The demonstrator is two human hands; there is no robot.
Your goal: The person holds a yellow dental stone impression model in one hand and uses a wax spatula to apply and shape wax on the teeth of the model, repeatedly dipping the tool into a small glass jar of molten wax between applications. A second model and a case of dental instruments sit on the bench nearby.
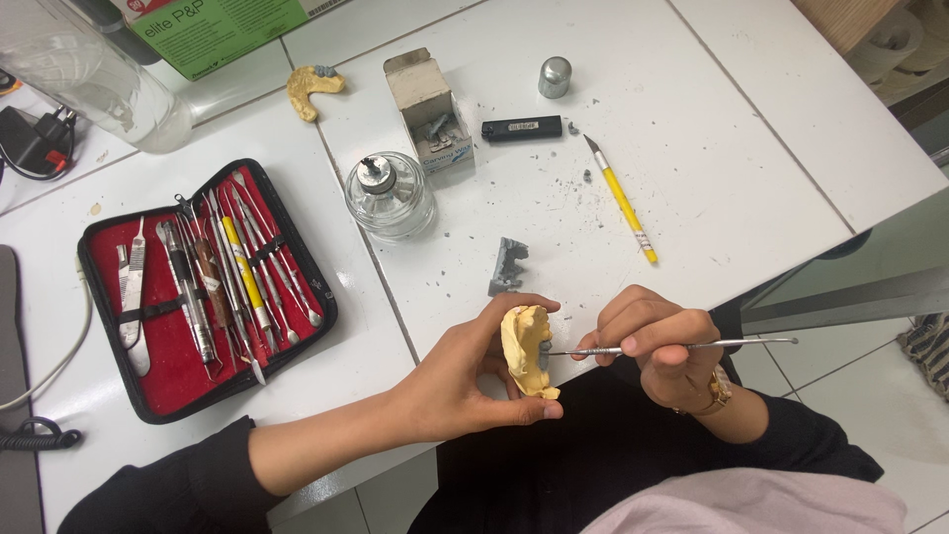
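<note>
Yellow tooth cast (527, 349) clamped in left hand (465, 381). Thin metal carving tool (682, 346) pinched by right hand (660, 341). Tip best pressed gently on grey wax; cast kept steady.

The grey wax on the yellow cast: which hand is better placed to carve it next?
Probably the right hand: it holds the metal carving tool, whose tip meets the grey wax. The left hand grips the yellow cast.

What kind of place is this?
Probably a dental lab or training bench: the left hand holds a yellow jaw cast, beside a red case of metal instruments and a glass spirit lamp.
</note>
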